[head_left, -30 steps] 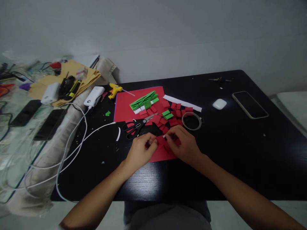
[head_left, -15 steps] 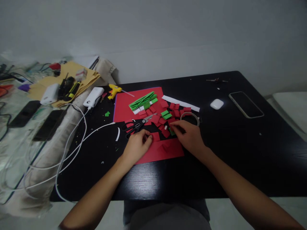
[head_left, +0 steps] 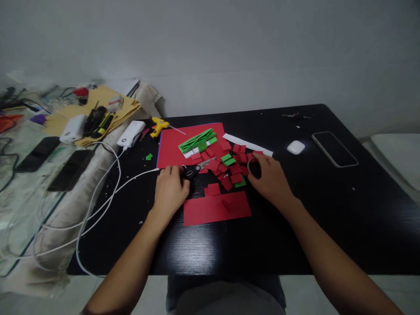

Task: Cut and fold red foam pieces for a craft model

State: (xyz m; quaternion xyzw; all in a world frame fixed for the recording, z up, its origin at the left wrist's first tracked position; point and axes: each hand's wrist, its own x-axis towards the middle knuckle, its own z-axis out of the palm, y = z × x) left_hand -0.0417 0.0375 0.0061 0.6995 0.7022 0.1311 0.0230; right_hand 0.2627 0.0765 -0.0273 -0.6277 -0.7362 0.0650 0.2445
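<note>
Pale wall (head_left: 210, 52) rises behind a black tabletop (head_left: 328, 227). At far left, on a neighbouring plastic-covered surface, lie two dark phones (head_left: 38, 154), with tan envelopes (head_left: 127, 114) behind them carrying a white device and a yellow-and-black cutter (head_left: 105, 124).

On the tabletop's left side sits a white power bank (head_left: 131, 134), with a white cable (head_left: 118, 175) looping down from it. A small green scrap (head_left: 149, 156) lies below the yellow glue gun (head_left: 159, 126). The left hand (head_left: 170, 188) is palm down over the handles of the black scissors (head_left: 197, 168); whether its fingers are closed on them, I cannot tell. Behind, a large red sheet (head_left: 170, 144) bears folded green paper (head_left: 197, 140).

Nearer the front edge lies a red strip (head_left: 203, 212). Small folded red pieces (head_left: 236, 168) spread between the hands, green ones (head_left: 229, 159) among them, and a white strip (head_left: 247, 144) slants behind. The right hand (head_left: 271, 179) has thumb and fingers apart around a ring-shaped roll (head_left: 250, 164); how firmly, I cannot tell. Farther right are a white case (head_left: 295, 147), keys (head_left: 296, 116) behind it, and a pale-edged phone (head_left: 334, 149).
</note>
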